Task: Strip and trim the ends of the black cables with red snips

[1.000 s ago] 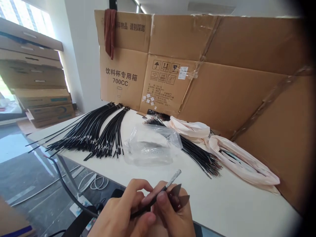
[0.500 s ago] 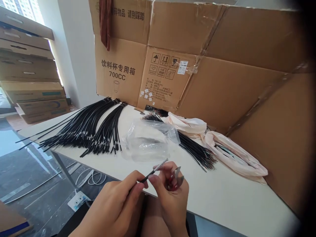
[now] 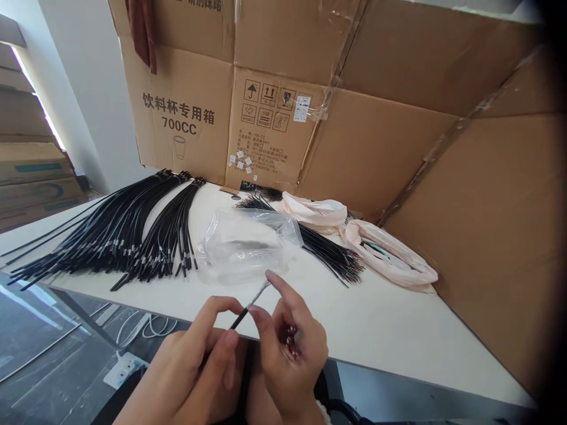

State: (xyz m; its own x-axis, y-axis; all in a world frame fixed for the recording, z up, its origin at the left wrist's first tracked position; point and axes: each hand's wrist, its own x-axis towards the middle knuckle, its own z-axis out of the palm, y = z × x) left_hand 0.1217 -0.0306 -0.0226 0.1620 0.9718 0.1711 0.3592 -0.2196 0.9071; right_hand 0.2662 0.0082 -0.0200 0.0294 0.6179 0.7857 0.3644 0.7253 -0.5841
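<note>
My left hand (image 3: 195,366) pinches a thin black cable (image 3: 239,319) whose bare silver end (image 3: 259,293) points up toward the table. My right hand (image 3: 290,348) pinches the same cable just past the black jacket, its forefinger stretched out. A small red-handled tool (image 3: 290,347) is tucked in the right palm, mostly hidden. Both hands hover at the near edge of the white table (image 3: 390,330).
Two fans of black cables (image 3: 110,236) lie at the table's left. A clear plastic bag (image 3: 243,245) lies in the middle, more black cables (image 3: 328,257) and a pink bag (image 3: 381,251) behind it. Large cardboard boxes (image 3: 354,118) wall the back and right.
My view has swung to the right and down. The hands have risen toward the table edge with the cable, and the right forefinger has stretched out along its bare end.
</note>
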